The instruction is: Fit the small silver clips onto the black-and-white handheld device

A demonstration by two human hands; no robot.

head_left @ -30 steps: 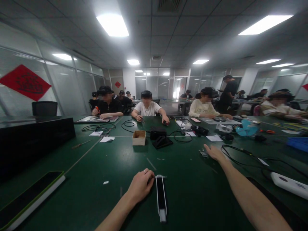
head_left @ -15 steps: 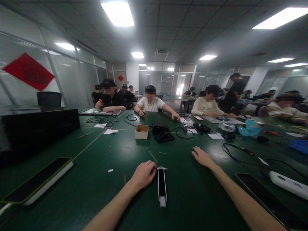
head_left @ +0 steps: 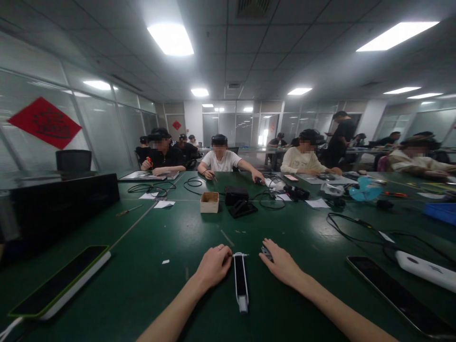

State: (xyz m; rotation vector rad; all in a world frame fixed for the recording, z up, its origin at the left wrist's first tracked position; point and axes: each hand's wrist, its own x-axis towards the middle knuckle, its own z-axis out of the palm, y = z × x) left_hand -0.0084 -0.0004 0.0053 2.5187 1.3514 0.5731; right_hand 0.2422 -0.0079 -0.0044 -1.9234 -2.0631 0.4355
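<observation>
A long, narrow object [head_left: 241, 282] with a white rim, a dark middle and a pale block at its near end lies on the green table [head_left: 199, 313]. A thin crossbar sits at its far end. My left hand [head_left: 214, 266] rests at the left of that end, fingers curled closed with the thumb and forefinger against the crossbar's tip. To the right of the object is my right hand [head_left: 283, 263], closed on a small grey part [head_left: 266, 253] between thumb and fingers. Too little of that part shows to tell its kind.
Ahead stand a small open box [head_left: 209, 203] and a black case [head_left: 236, 194]. A green-edged phone [head_left: 64, 280] lies at left; a dark phone [head_left: 395, 289], a white device [head_left: 425, 270] and black cables [head_left: 351, 228] at right. Several people sit across the table.
My right hand has moved left and nearer to the narrow object, and the grey part now shows in its fingers. The left hand keeps its place. The view has tipped slightly upward.
</observation>
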